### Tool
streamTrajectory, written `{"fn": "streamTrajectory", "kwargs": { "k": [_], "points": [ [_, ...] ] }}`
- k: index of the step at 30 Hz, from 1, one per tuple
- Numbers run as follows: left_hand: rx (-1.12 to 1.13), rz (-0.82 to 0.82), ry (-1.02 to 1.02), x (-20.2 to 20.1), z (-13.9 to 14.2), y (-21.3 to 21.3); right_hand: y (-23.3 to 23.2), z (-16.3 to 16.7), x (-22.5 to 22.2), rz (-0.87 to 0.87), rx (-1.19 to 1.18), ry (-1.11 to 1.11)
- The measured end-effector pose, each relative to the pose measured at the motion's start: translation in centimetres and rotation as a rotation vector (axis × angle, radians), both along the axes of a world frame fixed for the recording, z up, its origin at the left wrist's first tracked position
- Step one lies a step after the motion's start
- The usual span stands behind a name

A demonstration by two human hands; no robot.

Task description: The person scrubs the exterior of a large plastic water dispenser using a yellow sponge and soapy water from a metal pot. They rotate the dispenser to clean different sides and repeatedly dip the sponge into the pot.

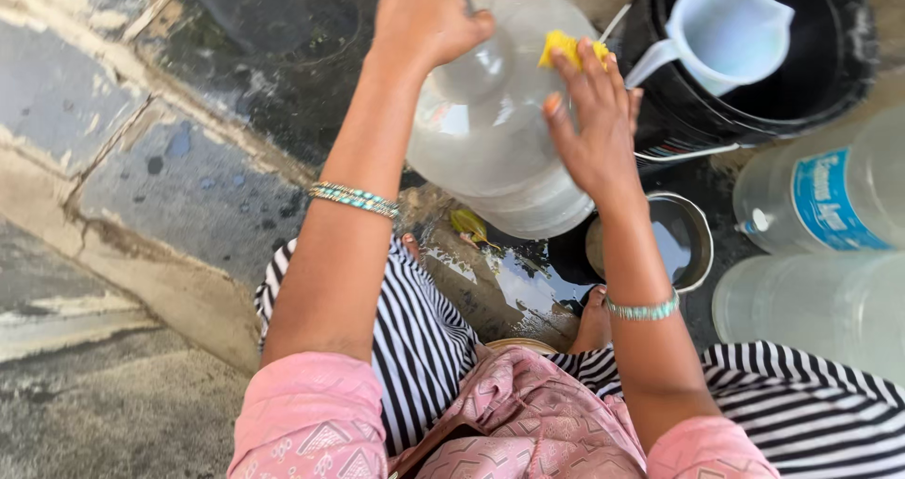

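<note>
- My left hand (426,12) is clamped over the top of the jug (500,121), near its neck, steadying it.
- My right hand (594,121) presses a yellow sponge (568,47) flat against the jug's shoulder, fingers closed round it.
- The jug stands on wet ground (509,286) between my knees, tilted slightly, just beside the black bucket (830,74) with a white scoop (726,31) in it.
- It looks like clear, thin plastic and seems empty, so I judge it light, springy and slippery when wet; the neck is my surest grip.
- A steel bowl (674,243) and two more bottles (820,243) sit to my right.
</note>
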State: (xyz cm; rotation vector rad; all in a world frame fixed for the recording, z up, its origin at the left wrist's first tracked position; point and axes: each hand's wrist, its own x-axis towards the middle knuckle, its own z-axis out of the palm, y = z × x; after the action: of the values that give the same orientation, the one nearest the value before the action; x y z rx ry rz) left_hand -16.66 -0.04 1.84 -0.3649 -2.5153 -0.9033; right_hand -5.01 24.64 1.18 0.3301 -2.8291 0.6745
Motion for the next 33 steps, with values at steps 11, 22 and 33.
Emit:
{"fn": "streamTrajectory", "kwargs": {
  "k": [11,22,33],
  "points": [
    [-0.049,0.088,0.049,0.7,1.1,4.5,-8.0,-7.8,10.2,0.234,0.340,0.176],
    [-0.131,0.051,-0.062,0.0,-0.8,2.7,2.5,-8.2,7.6,-0.082,-0.091,0.185],
    [-0.187,0.023,-0.032,-0.5,-1.1,1.5,-3.0,-12.9,10.9,0.076,-0.094,0.281]
  ]
}}
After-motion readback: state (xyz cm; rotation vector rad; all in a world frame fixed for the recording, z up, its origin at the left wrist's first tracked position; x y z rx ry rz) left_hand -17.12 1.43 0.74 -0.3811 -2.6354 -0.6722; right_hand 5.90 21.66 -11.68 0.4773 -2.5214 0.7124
